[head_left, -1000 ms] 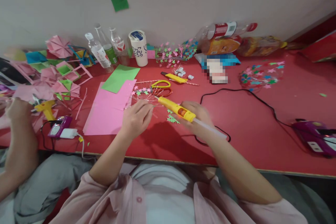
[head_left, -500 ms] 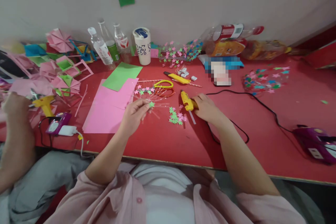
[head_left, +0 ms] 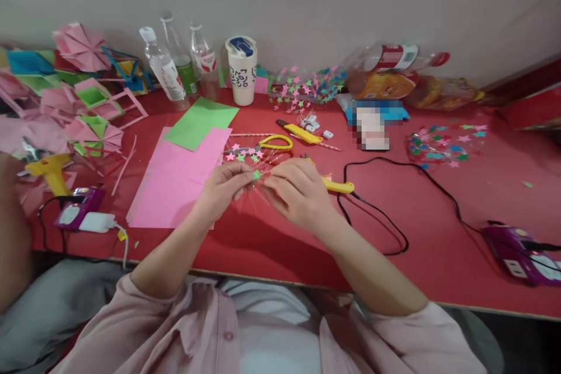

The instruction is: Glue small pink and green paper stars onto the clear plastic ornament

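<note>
My left hand [head_left: 223,187] pinches a thin clear stick with a small green paper star [head_left: 256,175] on it. My right hand [head_left: 295,193] has its fingertips closed on the same star and stick, so both hands meet over the red table [head_left: 416,222]. A fan of more sticks tipped with pink and green stars [head_left: 243,155] spreads just beyond my fingers. The yellow glue gun [head_left: 337,186] lies on the table right behind my right hand, its black cord [head_left: 390,228] looping to the right.
Yellow scissors [head_left: 274,143], a yellow cutter [head_left: 300,131], pink paper [head_left: 179,178] and green paper [head_left: 199,123] lie ahead. Bottles [head_left: 164,70] and a cup [head_left: 242,70] stand by the wall. Purple power strips sit at the right [head_left: 521,248] and left [head_left: 76,213]. Another person's arm [head_left: 13,228] is at left.
My right hand has put the glue gun down on the table and come left to join my left hand at the green star. The view has shifted slightly.
</note>
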Tool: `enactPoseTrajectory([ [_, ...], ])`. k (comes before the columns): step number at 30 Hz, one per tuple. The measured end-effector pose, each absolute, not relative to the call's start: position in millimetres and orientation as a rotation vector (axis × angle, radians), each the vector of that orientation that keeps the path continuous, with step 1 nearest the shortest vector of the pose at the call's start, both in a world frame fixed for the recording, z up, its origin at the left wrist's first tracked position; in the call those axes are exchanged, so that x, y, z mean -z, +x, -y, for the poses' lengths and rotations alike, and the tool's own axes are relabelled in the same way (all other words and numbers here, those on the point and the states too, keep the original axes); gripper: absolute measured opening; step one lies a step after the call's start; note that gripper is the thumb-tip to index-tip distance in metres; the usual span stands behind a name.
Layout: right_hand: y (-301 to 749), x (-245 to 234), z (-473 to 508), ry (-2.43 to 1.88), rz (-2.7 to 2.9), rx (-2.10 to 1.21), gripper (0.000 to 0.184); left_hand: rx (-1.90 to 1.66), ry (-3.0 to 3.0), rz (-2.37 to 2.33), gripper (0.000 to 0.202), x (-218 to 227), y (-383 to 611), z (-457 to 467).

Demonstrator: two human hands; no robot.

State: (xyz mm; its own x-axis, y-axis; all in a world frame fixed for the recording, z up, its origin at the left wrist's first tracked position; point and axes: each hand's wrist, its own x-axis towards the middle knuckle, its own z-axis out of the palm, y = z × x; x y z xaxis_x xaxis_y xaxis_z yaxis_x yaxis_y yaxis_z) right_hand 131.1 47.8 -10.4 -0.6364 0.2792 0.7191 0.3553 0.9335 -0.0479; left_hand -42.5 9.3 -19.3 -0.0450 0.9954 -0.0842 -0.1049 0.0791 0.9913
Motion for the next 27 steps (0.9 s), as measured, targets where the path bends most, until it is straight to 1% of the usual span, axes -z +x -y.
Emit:
enactPoseTrajectory([
  [4, 124, 15, -54, -0.393, 2.277, 0.273, 0.01, -1.218, 1.021, -1.173, 0.016, 21, -46, -7],
  [7, 121, 17, -56, -0.361, 2.29, 0.3, 0.013, -1.202, 1.044, -1.171, 0.018, 23, -48, -3],
  [9, 121, 16, -55, -0.352, 2.285, 0.241, 0.012, -1.21, 1.159, -1.229, 0.02, 24, -50, -1],
  [11, 121, 13, -55, -0.403, 2.251, 0.104, 0.012, -1.283, 1.423, -1.382, 0.022, 24, -54, 1],
  [14, 124, 7, -58, -0.568, 2.192, -0.123, 0.011, -1.43, 1.877, -1.661, 0.011, 27, -62, 1],
  [16, 126, 5, -62, -0.626, 2.193, -0.22, 0.01, -1.405, 2.043, -1.768, 0.004, 31, -65, -1],
  [20, 123, 11, -70, -0.622, 2.259, -0.306, 0.008, -1.266, 2.166, -1.937, 0.01, 40, -62, -4],
  [24, 117, 23, -74, -0.598, 2.305, -0.289, 0.008, -1.177, 2.183, -2.089, 0.017, 49, -55, -6],
  [27, 115, 30, -76, -0.586, 2.321, -0.274, 0.007, -1.139, 2.15, -2.116, 0.02, 55, -51, -7],
])
